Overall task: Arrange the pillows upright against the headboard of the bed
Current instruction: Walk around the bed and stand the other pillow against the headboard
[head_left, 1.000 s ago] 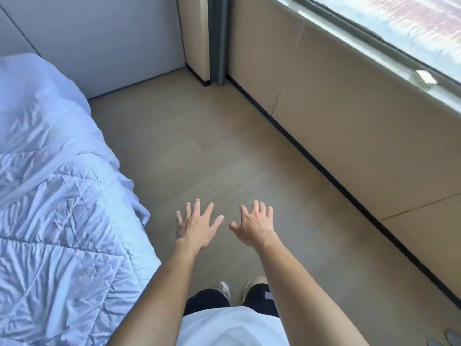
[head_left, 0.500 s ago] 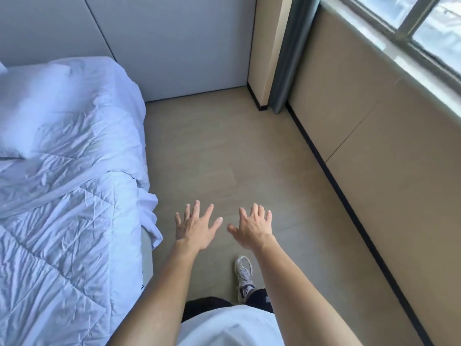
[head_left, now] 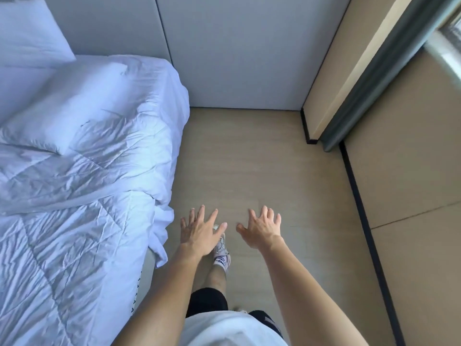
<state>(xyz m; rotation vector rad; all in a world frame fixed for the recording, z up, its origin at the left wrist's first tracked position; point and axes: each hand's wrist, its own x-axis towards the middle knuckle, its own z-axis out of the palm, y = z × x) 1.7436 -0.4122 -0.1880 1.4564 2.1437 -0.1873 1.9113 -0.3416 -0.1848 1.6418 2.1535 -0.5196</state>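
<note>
Left hand (head_left: 199,233) and right hand (head_left: 262,231) hover spread, grip empty; the soft pillow (head_left: 64,106) at ten o'clock could slump once propped.

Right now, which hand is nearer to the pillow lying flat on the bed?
Left. The left hand hovers beside the bed, nearer the flat pillow; the right hand is farther out over the floor.

The bed (head_left: 74,245) fills the left, its head end at the wall (head_left: 237,51) behind. One pillow (head_left: 64,106) lies flat on the bed near that end, and a second pillow (head_left: 27,33) stands behind it by the wall. The floor (head_left: 249,158) runs along the bed's right side. Above it the left hand (head_left: 199,233) and right hand (head_left: 262,229) hover side by side, apart. A curtain (head_left: 374,83) hangs at the far right.
</note>
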